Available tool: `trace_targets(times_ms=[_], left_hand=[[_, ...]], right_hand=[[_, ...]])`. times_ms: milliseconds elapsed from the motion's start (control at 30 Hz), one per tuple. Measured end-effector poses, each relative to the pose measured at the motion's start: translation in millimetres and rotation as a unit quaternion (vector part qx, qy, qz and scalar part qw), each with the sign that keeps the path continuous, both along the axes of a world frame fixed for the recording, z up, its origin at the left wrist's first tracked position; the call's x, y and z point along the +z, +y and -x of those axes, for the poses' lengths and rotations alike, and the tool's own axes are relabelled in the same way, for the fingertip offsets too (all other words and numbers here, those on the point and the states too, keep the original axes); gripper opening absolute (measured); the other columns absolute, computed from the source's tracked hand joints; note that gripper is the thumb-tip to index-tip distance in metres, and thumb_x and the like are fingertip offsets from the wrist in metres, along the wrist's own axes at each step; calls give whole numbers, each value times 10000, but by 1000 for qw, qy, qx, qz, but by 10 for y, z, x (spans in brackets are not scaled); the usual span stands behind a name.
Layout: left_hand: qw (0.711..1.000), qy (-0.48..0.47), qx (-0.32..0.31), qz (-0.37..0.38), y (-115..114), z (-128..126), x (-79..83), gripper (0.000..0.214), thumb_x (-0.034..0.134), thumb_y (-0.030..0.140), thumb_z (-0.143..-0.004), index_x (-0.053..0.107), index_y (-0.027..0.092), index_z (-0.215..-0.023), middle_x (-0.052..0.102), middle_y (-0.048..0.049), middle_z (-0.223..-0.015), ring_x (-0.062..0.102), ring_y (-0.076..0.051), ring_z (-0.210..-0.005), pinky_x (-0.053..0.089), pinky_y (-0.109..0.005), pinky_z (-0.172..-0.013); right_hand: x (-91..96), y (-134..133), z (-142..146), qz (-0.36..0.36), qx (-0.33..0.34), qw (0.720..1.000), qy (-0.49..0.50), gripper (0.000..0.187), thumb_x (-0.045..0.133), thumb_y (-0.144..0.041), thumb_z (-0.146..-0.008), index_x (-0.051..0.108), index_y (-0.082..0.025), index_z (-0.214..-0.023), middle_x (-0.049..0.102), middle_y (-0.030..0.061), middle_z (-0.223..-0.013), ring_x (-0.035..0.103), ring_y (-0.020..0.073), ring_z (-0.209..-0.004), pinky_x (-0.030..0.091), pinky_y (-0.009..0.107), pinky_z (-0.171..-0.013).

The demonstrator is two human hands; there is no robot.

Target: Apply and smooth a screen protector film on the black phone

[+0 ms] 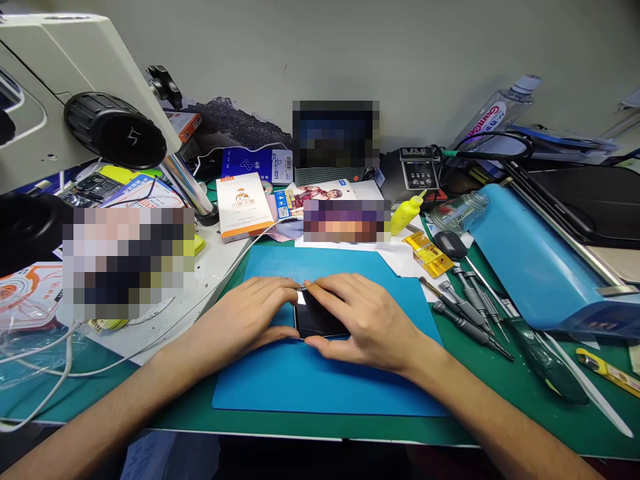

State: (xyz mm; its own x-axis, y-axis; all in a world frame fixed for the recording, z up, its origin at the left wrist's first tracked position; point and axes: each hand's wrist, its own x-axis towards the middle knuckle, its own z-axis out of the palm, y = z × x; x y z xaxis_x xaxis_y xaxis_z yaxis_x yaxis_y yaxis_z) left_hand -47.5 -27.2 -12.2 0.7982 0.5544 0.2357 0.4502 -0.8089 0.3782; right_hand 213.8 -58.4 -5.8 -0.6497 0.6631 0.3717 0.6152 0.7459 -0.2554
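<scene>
From where I stand, a bulky white apparatus (55,73) fills the far left, with a ribbed black knob (115,130) on its side and a shiny metal column (187,183) behind. A white cable (220,283) trails across the bench past it, and a white-and-orange box (245,207) sits at the back. Next comes a blue mat (300,393) on the green work surface. Over it, the left hand (256,310) grips the left end of a flat black phone (317,317), thumb at the near edge, fingers at the far one. The phone is over the middle of the mat, though I can't tell whether it touches it. The right hand (367,320) covers the phone's other end and pinches it likewise, its index fingertip and thumb at opposite edges. Beyond, a yellow squeeze bottle (406,215) leans, then a clear glass jar (459,212) lies near several grey screwdrivers (467,327). Farther right are a green-handled tool (545,360), a blue holder (540,260) and a yellow cutter (610,372).
</scene>
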Motion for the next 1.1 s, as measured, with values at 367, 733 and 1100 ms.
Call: trace_targets(times_ms=[367, 733, 1100], left_hand=[[999, -18, 36, 14, -27, 62, -94, 645, 647, 510, -992, 352, 241, -1498, 619, -120, -1451, 612, -263, -1334, 521, -445, -1121], [997, -28, 45, 64, -19, 49, 10, 933, 692, 590, -936, 166, 281, -1642, 518, -148, -1583, 533, -308, -1439, 473, -491, -1187], [987, -78, 67, 120, -157, -86, 338, 1038, 740, 539, -918, 70, 328, -1682, 380, -129, -1687, 409, -325, -1538, 451, -519, -1218]], right_hand=[[154, 33, -122, -55, -24, 997, 38, 651, 719, -532, -937, 603, -128, -1434, 726, 160, -1252, 699, 312, -1116, 588, 463, -916], [316, -5, -237, 34, -118, 907, 403, 795, 701, -626, -910, 420, -344, -1598, 509, 128, -1431, 556, 382, -1338, 559, 629, -1075], [87, -91, 69, 310, 38, 828, 466, 736, 670, -653, -921, 391, -286, -1495, 499, 178, -1536, 508, 344, -1462, 448, 600, -1188]])
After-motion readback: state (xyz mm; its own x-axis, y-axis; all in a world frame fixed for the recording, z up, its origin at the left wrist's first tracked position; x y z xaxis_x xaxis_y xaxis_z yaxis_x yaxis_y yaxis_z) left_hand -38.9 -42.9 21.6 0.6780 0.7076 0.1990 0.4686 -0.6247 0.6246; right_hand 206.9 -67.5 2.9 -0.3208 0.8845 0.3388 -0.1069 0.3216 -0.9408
